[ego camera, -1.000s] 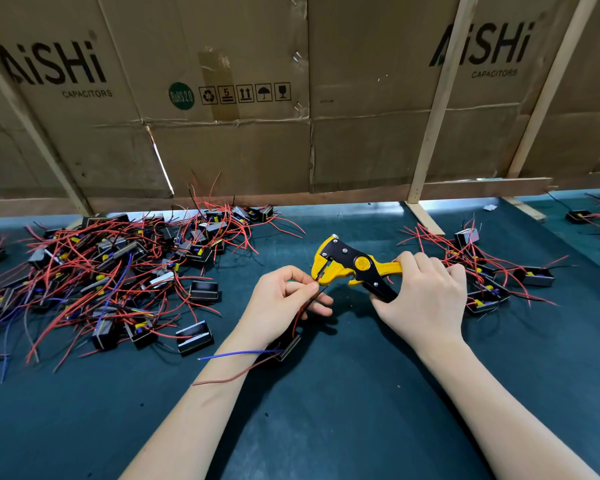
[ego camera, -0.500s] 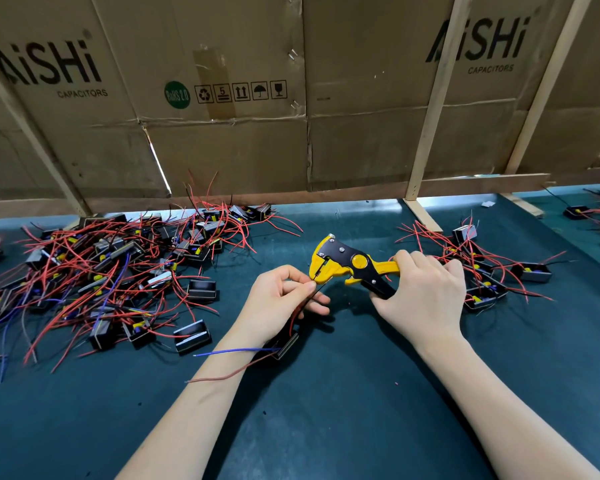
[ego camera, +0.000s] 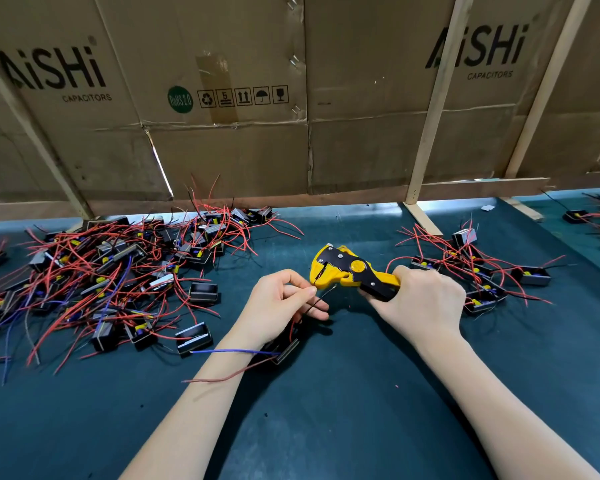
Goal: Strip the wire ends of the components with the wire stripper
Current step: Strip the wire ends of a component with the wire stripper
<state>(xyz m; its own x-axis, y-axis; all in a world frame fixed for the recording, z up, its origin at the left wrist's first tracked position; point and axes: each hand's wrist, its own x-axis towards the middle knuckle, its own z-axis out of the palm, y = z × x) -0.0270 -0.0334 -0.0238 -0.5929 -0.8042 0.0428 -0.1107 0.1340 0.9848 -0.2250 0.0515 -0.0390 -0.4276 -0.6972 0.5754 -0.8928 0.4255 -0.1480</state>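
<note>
since a second earlier, our left hand (ego camera: 280,303) had kept pinching the thin black wire (ego camera: 317,304) at the yellow-and-black wire stripper (ego camera: 352,270) mouth; our right hand (ego camera: 421,299) gripped its handles; stripping seemed imminent.

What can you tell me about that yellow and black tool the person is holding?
The wire stripper looks like plastic, yellow with black side plates, screws and a round yellow pivot. The right hand grips its handles above the dark green table. Its head points left toward the left hand, which pinches a thin black wire at its mouth.
</note>
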